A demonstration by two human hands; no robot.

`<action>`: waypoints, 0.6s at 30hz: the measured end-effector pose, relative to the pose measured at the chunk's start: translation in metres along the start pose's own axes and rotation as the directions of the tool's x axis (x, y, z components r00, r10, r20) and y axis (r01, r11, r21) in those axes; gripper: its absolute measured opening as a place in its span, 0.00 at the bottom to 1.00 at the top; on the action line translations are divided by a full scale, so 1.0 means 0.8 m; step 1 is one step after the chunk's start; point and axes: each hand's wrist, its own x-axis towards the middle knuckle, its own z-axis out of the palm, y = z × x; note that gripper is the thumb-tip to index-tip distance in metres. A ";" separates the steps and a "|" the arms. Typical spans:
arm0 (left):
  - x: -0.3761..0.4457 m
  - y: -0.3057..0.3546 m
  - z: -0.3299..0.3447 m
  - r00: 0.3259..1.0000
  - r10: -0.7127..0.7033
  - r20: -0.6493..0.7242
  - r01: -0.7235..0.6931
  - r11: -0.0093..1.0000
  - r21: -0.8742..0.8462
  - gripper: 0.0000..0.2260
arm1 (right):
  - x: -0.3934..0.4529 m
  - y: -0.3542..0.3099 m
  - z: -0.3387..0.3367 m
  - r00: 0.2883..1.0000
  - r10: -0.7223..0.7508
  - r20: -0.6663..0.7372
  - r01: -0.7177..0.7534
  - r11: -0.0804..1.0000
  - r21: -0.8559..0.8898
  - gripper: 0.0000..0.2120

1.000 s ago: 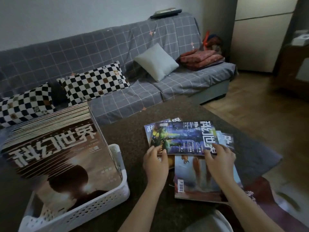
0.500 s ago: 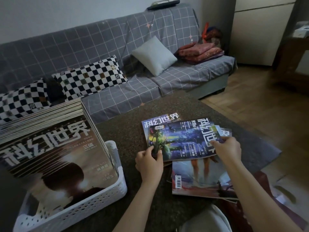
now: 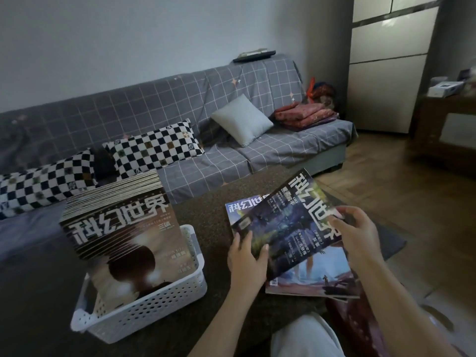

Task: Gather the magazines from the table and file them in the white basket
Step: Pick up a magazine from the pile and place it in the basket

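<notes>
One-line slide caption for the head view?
Both hands, left and right, lift a dark magazine beside the white basket.

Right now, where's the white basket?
In the head view the white basket sits low on the left of the dark table, packed with upright magazines, left of the left hand and before the sofa.

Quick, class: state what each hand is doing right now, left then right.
Left hand: grips the near corner of the dark magazine.
Right hand: grips the same magazine's right edge, thumb on the cover.
</notes>
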 end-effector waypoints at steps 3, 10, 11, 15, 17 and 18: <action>-0.008 0.010 -0.017 0.997 0.075 -0.026 -0.075 0.997 -0.025 0.28 | -0.012 -0.024 -0.007 0.998 -0.027 0.064 0.023 0.998 0.062 0.05; -0.023 0.016 -0.068 0.991 0.099 -0.087 -0.111 0.983 -0.146 0.20 | -0.028 -0.065 -0.004 0.964 -0.016 0.265 -0.012 0.995 0.103 0.02; -0.025 0.014 -0.080 0.995 0.071 -0.073 -0.085 0.972 -0.218 0.12 | -0.029 -0.068 -0.001 0.958 -0.016 0.288 -0.013 0.995 0.101 0.02; -0.032 -0.004 -0.119 0.997 -0.005 -0.072 -0.024 0.918 -0.395 0.04 | -0.035 -0.074 0.023 0.935 -0.030 0.355 -0.009 0.994 0.108 0.04; -0.039 -0.010 -0.135 0.992 -0.037 -0.117 -0.021 0.889 -0.458 0.03 | -0.039 -0.074 0.040 0.931 -0.053 0.362 0.029 0.997 0.071 0.07; -0.043 -0.014 -0.143 0.987 -0.053 -0.149 -0.028 0.869 -0.494 0.03 | -0.043 -0.075 0.048 0.925 -0.066 0.373 0.047 0.997 0.061 0.09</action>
